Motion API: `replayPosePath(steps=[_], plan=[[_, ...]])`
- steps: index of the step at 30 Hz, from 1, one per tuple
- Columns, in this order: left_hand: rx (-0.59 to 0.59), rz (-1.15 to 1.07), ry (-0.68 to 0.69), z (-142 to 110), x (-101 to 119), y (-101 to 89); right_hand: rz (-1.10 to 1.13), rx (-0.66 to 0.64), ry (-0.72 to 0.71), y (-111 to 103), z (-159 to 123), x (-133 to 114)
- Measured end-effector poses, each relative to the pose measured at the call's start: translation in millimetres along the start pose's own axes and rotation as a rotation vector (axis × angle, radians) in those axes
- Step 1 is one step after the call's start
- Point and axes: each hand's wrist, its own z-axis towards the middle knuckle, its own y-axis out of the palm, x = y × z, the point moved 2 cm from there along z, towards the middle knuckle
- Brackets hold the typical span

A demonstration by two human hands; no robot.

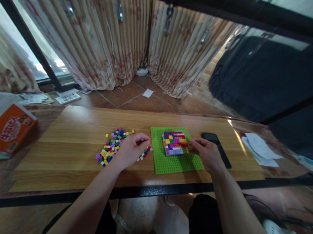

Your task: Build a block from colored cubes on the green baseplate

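A block of multicoloured toy bricks [172,143], built up in layers, sits on a green studded baseplate [175,165]. My right hand [205,152] is at the block's right side, thumb and fingers pinched close to its edge; what they hold, if anything, is too small to tell. Left of the baseplate lies a loose heap of small bricks [113,143] in many colours. Over the heap's right part is my left hand [132,149], its thumb and fingertips drawn together near the baseplate's left edge. Whatever may be between those fingertips cannot be made out. The left hand covers some loose bricks.
A black phone [218,146] lies on the wooden tabletop [60,147], just right of the baseplate and partly behind my right hand. Farther right are white papers [261,147]. At far left stands an orange and white package [10,127]. A dark bar [155,191] runs along the near edge.
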Motion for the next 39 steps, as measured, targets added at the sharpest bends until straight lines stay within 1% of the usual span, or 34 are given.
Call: replayPosePath(steps=[2,5,8,14,20,22,24,26,28,29,30,31,34,36,39], plan=[[0.006,0.017,0.01,-0.2,0.5,-0.3,-0.011,-0.001,0.017,0.9,-0.4,0.4],[0.007,0.026,0.004,-0.5,0.5,-0.5,-0.044,-0.053,0.054,5.1,-3.0,1.1],[0.004,0.035,0.003,-0.5,0.6,-0.7,-0.083,-0.063,0.054,8.2,-4.5,1.5],[0.0,0.047,0.015,0.2,-0.4,-0.4,-0.029,-0.062,0.098,10.0,-2.0,5.1],[-0.015,0.012,-0.033,0.3,-3.2,3.2,-0.013,-0.071,0.108,9.3,-2.7,4.5],[-0.03,-0.022,-0.051,-0.3,-2.8,5.4,-0.017,-0.088,0.124,7.4,-3.0,3.9],[-0.042,-0.066,-0.07,-0.8,-1.8,7.5,-0.043,-0.071,0.116,5.2,-3.1,1.8],[-0.044,-0.11,-0.088,-1.0,-1.2,9.2,-0.098,0.011,0.02,4.4,-4.6,-3.5],[-0.044,-0.145,-0.105,-0.7,-1.5,10.5,-0.162,0.098,-0.152,8.5,-9.7,-11.6],[-0.045,-0.157,-0.11,-0.5,-2.1,11.2,-0.187,0.116,-0.241,13.3,-13.9,-15.6],[-0.048,-0.166,-0.113,-0.3,-2.9,11.9,-0.198,0.096,-0.309,20.0,-18.8,-18.6],[-0.052,-0.177,-0.114,-0.1,-3.8,12.9,-0.192,0.045,-0.36,28.1,-24.2,-20.6],[-0.057,-0.237,-0.116,-0.1,-6.2,17.4,-0.209,-0.152,-0.451,54.3,-40.6,-21.7],[-0.064,-0.289,-0.124,-0.9,-6.4,22.0,-0.234,-0.24,-0.5,68.3,-49.1,-20.6],[-0.087,-0.325,-0.124,-3.2,-3.6,29.7,-0.243,-0.255,-0.499,79.3,-55.3,-18.5]])
